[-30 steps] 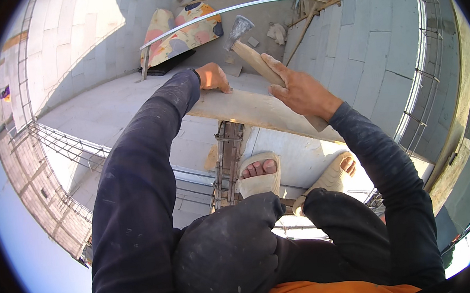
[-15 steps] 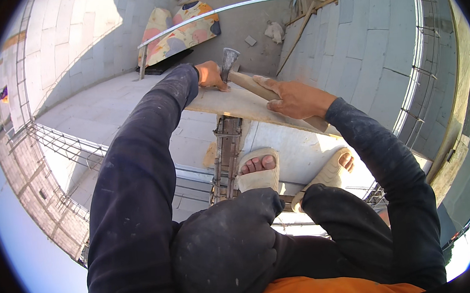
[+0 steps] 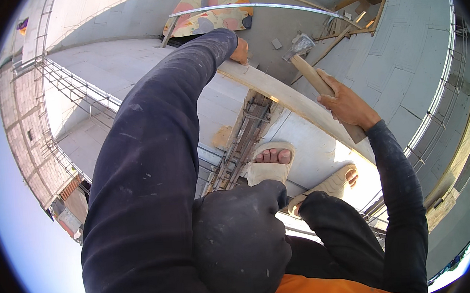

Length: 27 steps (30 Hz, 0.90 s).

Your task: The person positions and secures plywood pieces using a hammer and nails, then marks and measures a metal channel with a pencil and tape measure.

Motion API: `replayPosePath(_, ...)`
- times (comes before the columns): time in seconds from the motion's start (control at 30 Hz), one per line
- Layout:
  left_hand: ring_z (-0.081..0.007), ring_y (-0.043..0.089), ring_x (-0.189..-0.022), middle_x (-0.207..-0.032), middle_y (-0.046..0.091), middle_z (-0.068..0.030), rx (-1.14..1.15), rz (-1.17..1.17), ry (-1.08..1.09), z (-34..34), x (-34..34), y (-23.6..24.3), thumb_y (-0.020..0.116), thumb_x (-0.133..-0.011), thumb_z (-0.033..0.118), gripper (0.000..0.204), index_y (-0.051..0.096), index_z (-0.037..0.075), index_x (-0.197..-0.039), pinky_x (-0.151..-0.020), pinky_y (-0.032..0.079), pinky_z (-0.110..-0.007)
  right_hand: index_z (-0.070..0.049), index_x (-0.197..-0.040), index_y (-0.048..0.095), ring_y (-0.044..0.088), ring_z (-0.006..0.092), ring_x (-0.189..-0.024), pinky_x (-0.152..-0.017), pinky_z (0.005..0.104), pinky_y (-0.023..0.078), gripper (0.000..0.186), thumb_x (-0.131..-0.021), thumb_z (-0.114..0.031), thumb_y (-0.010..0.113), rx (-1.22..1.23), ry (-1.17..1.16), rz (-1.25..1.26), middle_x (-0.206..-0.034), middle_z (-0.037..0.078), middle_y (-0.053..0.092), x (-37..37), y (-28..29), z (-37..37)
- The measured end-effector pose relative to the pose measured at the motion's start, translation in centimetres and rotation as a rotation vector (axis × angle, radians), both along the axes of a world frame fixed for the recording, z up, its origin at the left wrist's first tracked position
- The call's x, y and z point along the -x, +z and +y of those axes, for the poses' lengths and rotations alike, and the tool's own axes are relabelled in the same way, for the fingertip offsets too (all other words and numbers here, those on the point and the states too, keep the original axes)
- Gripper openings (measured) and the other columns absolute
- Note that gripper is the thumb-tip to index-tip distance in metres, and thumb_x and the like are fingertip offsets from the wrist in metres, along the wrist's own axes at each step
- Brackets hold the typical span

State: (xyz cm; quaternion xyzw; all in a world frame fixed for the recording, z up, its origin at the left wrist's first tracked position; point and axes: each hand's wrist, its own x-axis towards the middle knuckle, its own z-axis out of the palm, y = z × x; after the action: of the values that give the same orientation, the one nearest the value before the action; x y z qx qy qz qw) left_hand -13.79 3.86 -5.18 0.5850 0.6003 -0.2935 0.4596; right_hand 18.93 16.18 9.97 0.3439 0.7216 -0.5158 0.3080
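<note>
hammer (image 3: 311, 74) in the right hand (image 3: 347, 105), fingers closed around the middle of its wooden handle, hangs with its metal head clear of a pale board (image 3: 291, 100) in the head view. the left hand (image 3: 241, 52) sits curled at the board's far end, partly hidden by its sleeve; whether it grips anything cannot be told. work appears under way: the board already lies beyond the sandals (image 3: 269, 170), though how firmly it sits and how much hammering remains cannot be judged.
</note>
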Motion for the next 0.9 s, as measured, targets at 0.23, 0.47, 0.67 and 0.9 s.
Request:
replayPosePath(0.23,-0.0359,0.071,-0.111,-0.125,0.075,-0.0164,0.044,-0.015,-0.021,0.7,-0.9,3.1,0.069,-0.090,0.053,0.056,0.077,0.006,-0.121,-0.095,0.053,-0.050,-0.009,-0.165,0.031,0.060,0.0167,-0.062,-0.063,0.0347,0.056,0.075,-0.099,-0.027,0.062,-0.011,0.039,-0.047,-0.091,0.012,0.065,-0.2,-1.0,-1.1)
replayPosePath(0.47,-0.0360,0.071,-0.110,-0.124,0.075,-0.0170,-0.011,-0.072,0.011,-0.3,-1.0,2.3,0.069,-0.090,0.054,0.058,0.077,0.005,-0.120,-0.095,0.053,-0.049,-0.016,-0.164,0.037,0.056,0.0108,-0.054,-0.049,0.0294,0.052,0.063,-0.106,-0.031,0.057,0.104,-0.110,-0.150,-0.078,0.004,0.057,2.8,2.1,-2.3)
replayPosePath(0.67,-0.0360,0.071,-0.110,-0.124,0.075,-0.0175,-0.025,-0.087,0.000,-0.3,-0.9,0.0,0.069,-0.090,0.055,0.059,0.077,0.005,-0.120,-0.095,0.053,-0.049,-0.017,-0.164,0.035,0.056,0.0123,-0.054,-0.049,0.0309,0.052,0.062,-0.108,-0.036,0.054,0.072,-0.064,-0.141,-0.078,0.004,0.057,2.7,0.6,-2.1)
replayPosePath(0.9,-0.0361,0.071,-0.109,-0.124,0.075,-0.0181,0.048,-0.046,-0.053,0.1,-0.6,-2.0,0.070,-0.091,0.056,0.060,0.077,0.004,-0.119,-0.095,0.053,-0.049,-0.014,-0.166,0.031,0.058,0.0160,-0.057,-0.050,0.0339,0.053,0.067,-0.108,-0.040,0.054,0.019,0.046,-0.005,-0.081,0.008,0.059,3.6,-0.8,-0.1)
